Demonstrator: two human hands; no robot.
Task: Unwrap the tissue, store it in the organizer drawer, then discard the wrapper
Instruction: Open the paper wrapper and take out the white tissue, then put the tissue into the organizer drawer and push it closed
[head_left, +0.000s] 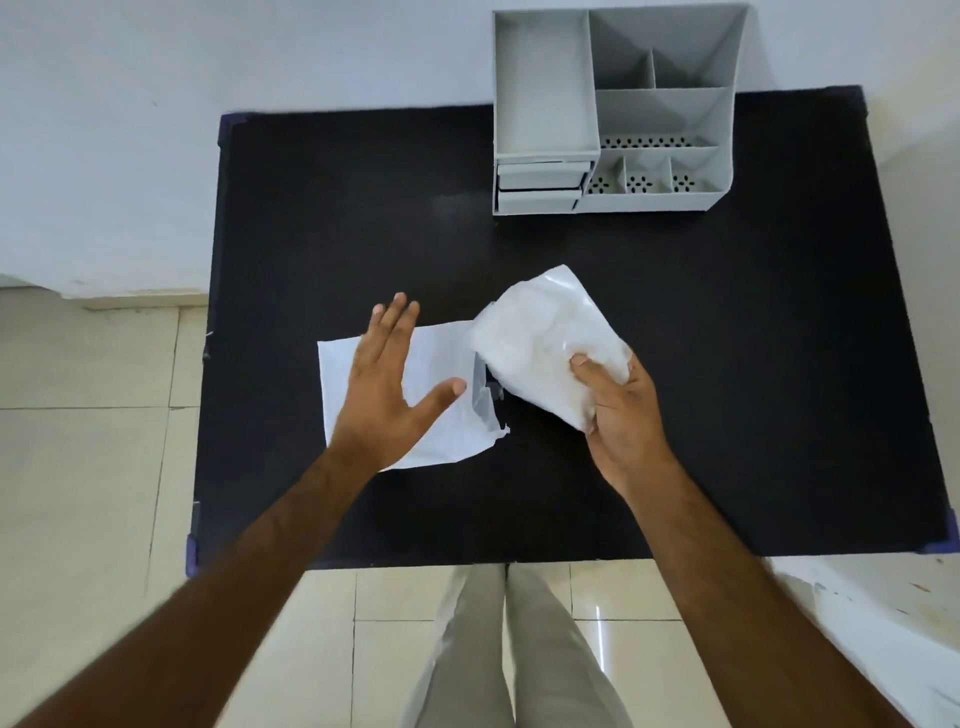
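Note:
A white stack of tissue (540, 343) is lifted above the black table (727, 364), tilted, with my right hand (618, 410) shut on its near corner. The flat, torn plastic wrapper (441, 364) lies on the table to the left. My left hand (389, 384) hovers over or rests on the wrapper with fingers spread, holding nothing. The grey organizer (613, 114) stands at the table's far edge; its two small drawers (540, 184) at the lower left front look closed or nearly closed.
The organizer has one long tray on the left and several open compartments on the right. A white wall lies behind the table. Tiled floor and my legs (519, 649) show below the table's near edge.

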